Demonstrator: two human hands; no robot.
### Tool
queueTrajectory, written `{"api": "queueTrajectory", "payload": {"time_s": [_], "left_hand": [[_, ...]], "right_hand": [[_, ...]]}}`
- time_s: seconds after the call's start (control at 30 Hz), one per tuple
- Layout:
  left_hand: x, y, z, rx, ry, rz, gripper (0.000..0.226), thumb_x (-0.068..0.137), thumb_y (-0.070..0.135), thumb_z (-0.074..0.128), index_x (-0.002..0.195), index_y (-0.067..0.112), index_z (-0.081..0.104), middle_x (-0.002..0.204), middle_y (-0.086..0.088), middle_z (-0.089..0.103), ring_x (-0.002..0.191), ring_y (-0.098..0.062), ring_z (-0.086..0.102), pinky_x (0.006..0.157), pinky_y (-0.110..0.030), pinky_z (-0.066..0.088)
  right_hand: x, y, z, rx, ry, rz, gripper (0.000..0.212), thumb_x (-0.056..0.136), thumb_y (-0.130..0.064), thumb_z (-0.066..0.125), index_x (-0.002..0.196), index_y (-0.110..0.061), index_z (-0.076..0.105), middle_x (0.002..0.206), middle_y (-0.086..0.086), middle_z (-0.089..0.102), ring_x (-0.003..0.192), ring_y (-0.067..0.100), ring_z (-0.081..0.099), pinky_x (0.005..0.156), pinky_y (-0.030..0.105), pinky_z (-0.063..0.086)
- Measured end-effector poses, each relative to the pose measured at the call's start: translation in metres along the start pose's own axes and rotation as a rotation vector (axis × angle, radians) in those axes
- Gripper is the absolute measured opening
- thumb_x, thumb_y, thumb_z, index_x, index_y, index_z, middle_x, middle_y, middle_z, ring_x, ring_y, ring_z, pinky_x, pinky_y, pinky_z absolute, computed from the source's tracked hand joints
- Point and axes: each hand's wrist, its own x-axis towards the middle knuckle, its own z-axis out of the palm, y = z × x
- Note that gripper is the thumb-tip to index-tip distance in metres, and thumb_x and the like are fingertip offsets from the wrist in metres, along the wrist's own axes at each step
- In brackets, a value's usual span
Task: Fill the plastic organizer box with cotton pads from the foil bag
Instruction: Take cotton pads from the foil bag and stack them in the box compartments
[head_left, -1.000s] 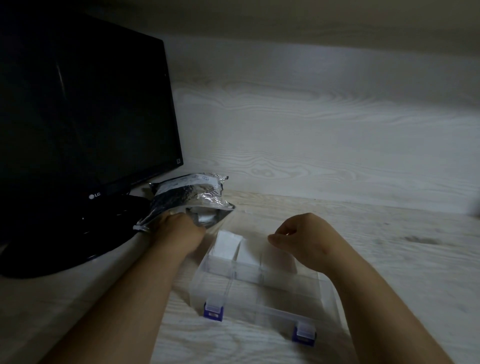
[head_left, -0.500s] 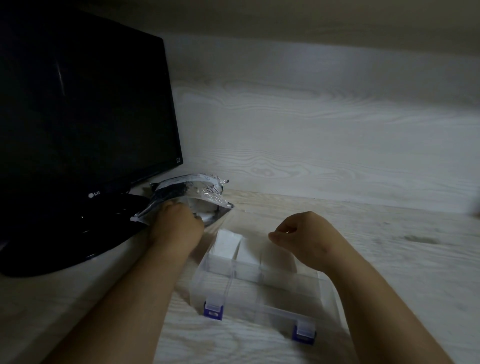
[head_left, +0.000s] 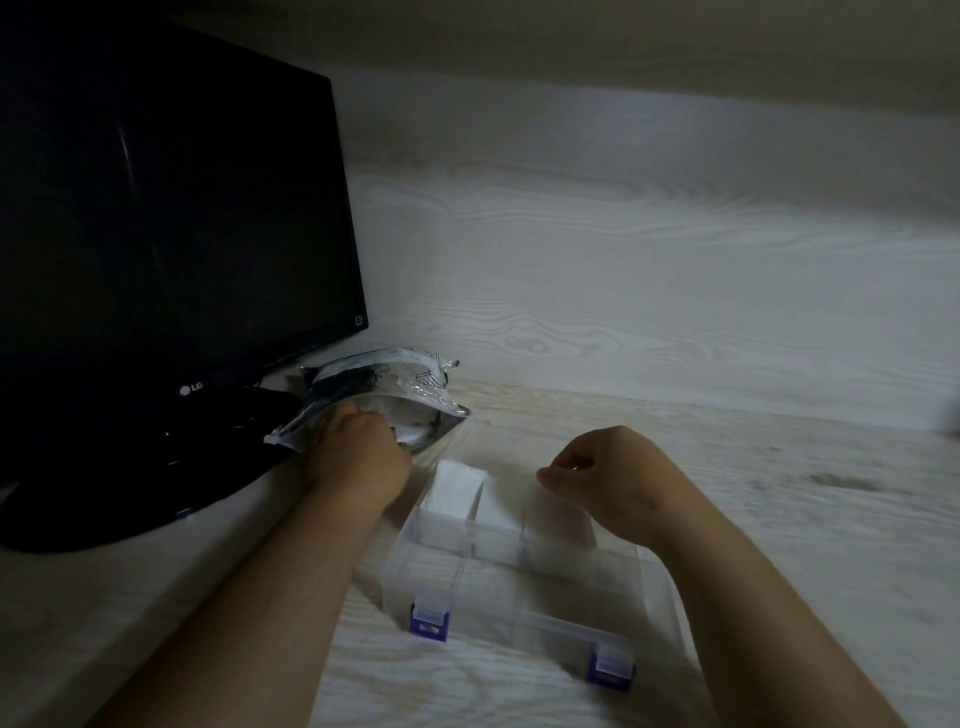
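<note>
On the desk, the left hand hides its fingers inside the foil bag, grip unseen, while the right hand curls loosely, empty; the soft, light cotton pads suit a gentle side pinch.

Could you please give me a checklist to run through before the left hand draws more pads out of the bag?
1. Bag mouth open: ok; the bag gapes, with white pads showing inside.
2. Left hand at the bag: ok; the left hand reaches into the mouth.
3. Pads gripped: cannot tell; the fingers are hidden inside.
4. Free compartment: ok; the front row of the box looks empty, while the back row holds white stacks.
5. Right hand clear of the box: not ok; the right hand hovers over the back row with its fingers curled.
</note>
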Motion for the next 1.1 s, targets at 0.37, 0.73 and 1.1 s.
{"api": "queueTrajectory", "payload": {"time_s": [0.37, 0.73, 1.1], "left_hand": [[-0.004, 0.002, -0.003, 0.057, -0.115, -0.007, 0.054, 0.093, 0.029, 0.051, 0.144, 0.014, 0.043, 0.153, -0.009, 0.029, 0.142, -0.03, 0.025, 0.116, -0.037, 0.02], [-0.008, 0.007, -0.01, 0.089, -0.001, 0.016, 0.044, 0.087, 0.017, 0.054, 0.128, 0.003, 0.056, 0.137, -0.015, 0.049, 0.129, -0.032, 0.045, 0.109, -0.039, 0.036], [-0.01, 0.007, -0.019, 0.127, 0.101, -0.027, 0.028, 0.091, 0.015, 0.056, 0.117, 0.019, 0.065, 0.124, -0.009, 0.063, 0.114, -0.027, 0.059, 0.088, -0.036, 0.05]], "right_hand": [[0.001, 0.0, 0.0, -0.004, -0.008, -0.006, 0.02, 0.088, -0.043, 0.064, 0.088, -0.025, 0.073, 0.081, -0.009, 0.068, 0.071, 0.005, 0.063, 0.065, 0.022, 0.049], [-0.001, -0.002, 0.0, -0.011, -0.017, 0.0, 0.022, 0.089, -0.043, 0.063, 0.089, -0.023, 0.073, 0.086, -0.006, 0.07, 0.077, 0.008, 0.063, 0.078, 0.031, 0.055], [-0.001, -0.003, 0.0, -0.003, -0.008, -0.001, 0.022, 0.088, -0.042, 0.064, 0.089, -0.023, 0.074, 0.085, -0.007, 0.07, 0.079, 0.006, 0.062, 0.076, 0.028, 0.052]]}}
